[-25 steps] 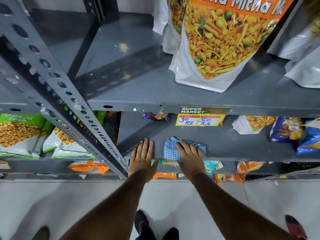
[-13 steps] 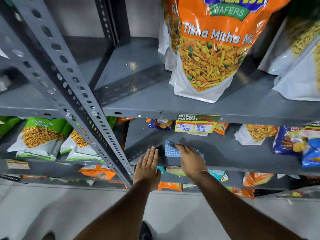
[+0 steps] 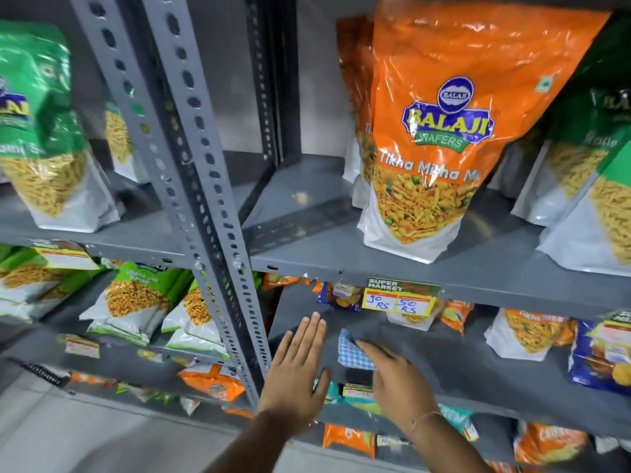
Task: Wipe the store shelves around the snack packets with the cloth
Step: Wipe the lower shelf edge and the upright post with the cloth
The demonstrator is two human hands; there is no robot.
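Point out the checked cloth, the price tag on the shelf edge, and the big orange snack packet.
checked cloth (image 3: pixel 351 353), head view, on its exposed blue-checked left part.
price tag (image 3: pixel 399 297), head view, at the middle of the label.
big orange snack packet (image 3: pixel 440 131), head view, on its front near the logo.

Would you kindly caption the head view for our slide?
Right hand presses checked cloth on grey shelf, left hand flat beside it.

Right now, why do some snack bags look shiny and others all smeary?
In the head view, the big orange bag catches ceiling light, so its plastic shows white glare streaks. The green bags at the left edge are smeared by motion blur. The wide lens bends the metal post, and the cloth sits in the upper shelf's shadow.
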